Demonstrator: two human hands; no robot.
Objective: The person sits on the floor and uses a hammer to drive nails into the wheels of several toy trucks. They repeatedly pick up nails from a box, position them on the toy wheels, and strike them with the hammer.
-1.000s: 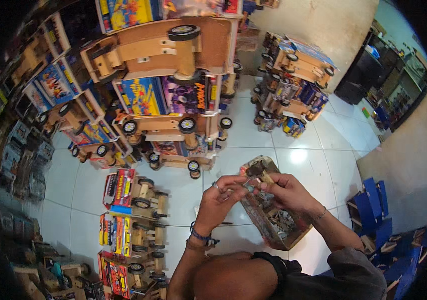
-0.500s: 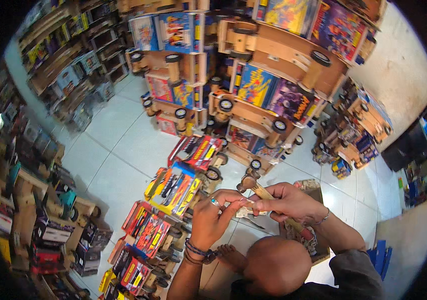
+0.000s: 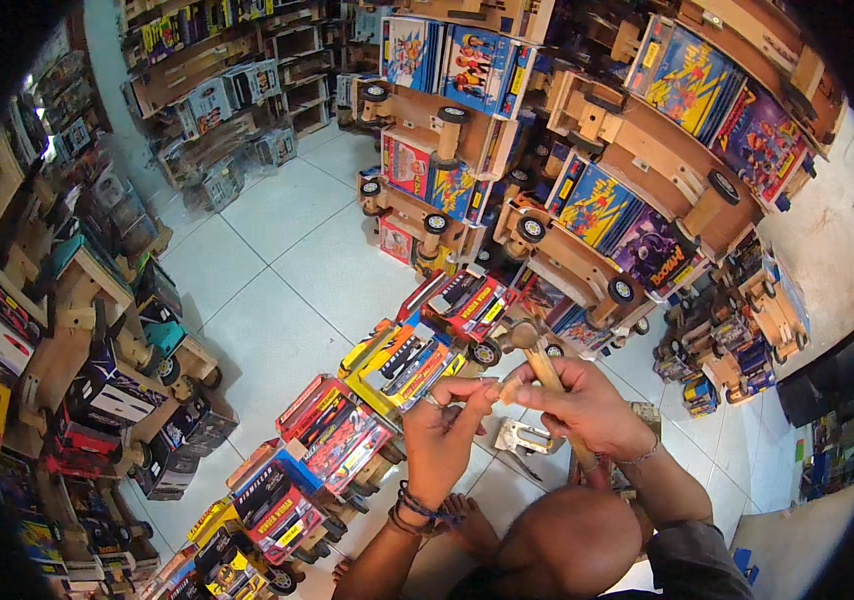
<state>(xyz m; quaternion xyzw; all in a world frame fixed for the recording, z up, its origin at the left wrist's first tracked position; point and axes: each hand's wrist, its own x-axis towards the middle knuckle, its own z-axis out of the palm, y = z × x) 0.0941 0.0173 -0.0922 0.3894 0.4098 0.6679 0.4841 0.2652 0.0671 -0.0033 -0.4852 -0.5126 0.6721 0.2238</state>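
Note:
My right hand (image 3: 592, 408) is closed around the wooden handle of a hammer (image 3: 524, 335), whose metal head points up and away from me. Between that hand's thumb and fingertips sits a small pale piece (image 3: 510, 390), perhaps wood. Close beside it, my left hand (image 3: 444, 435) pinches thumb and forefinger together; whatever is in the pinch is too small to name. Below the hands, a silver metal tool resembling a staple gun (image 3: 529, 437) lies on the tiled floor. My bent knee (image 3: 572, 540) rises under the right forearm.
A diagonal row of colourful toy trucks (image 3: 337, 430) lies to my left. Stacked wooden toy trucks with wheels and printed panels (image 3: 637, 215) stand ahead. More trucks (image 3: 112, 390) fill the far left, others (image 3: 732, 325) the right by the wall. Pale floor tiles (image 3: 267, 265) lie between.
The whole view has shifted, so the stacks and truck row appear farther right. Both hands remain close together at the small piece, the hammer still in my right hand. The silver tool shows more fully.

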